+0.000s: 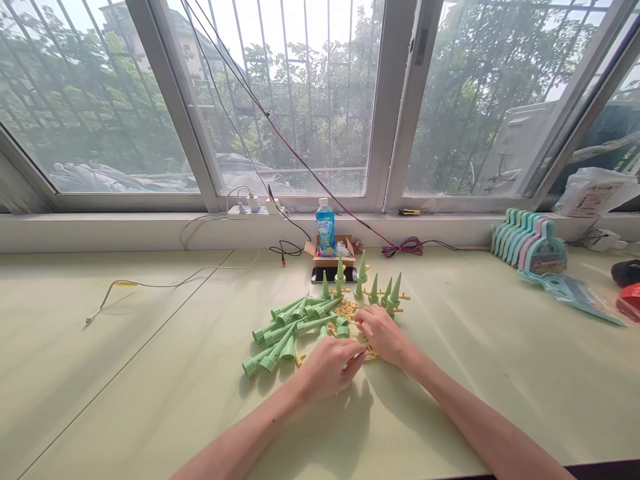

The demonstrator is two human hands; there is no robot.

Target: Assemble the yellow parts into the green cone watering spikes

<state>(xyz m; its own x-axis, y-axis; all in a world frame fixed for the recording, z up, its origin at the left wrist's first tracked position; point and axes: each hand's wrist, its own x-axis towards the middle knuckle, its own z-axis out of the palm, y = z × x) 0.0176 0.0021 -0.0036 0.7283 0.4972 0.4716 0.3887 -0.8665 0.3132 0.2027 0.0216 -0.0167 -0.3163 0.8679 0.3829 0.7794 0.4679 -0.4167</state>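
Observation:
My left hand (334, 365) is low over the table at the near side of a heap of green plastic cones (280, 333). Its fingers are bent and pressed together; whatever they hold is too small to name. To its right, my right hand (381, 330) reaches over a pile of small yellow pieces (346, 308), fingers curled at the pile's edge, their contents hidden. Green cones with yellow pieces stuck in their sides (395, 293) stand upright behind my hands. One yellow piece (300, 359) lies beside the heap, left of my left hand.
A blue bottle (326, 228) stands in an open cardboard box (345, 259) behind a black phone (320, 275). Coiled cable (404, 247) lies near the window wall. Pastel hanger-like items (530, 243) and a teal tool (570, 293) are at the right.

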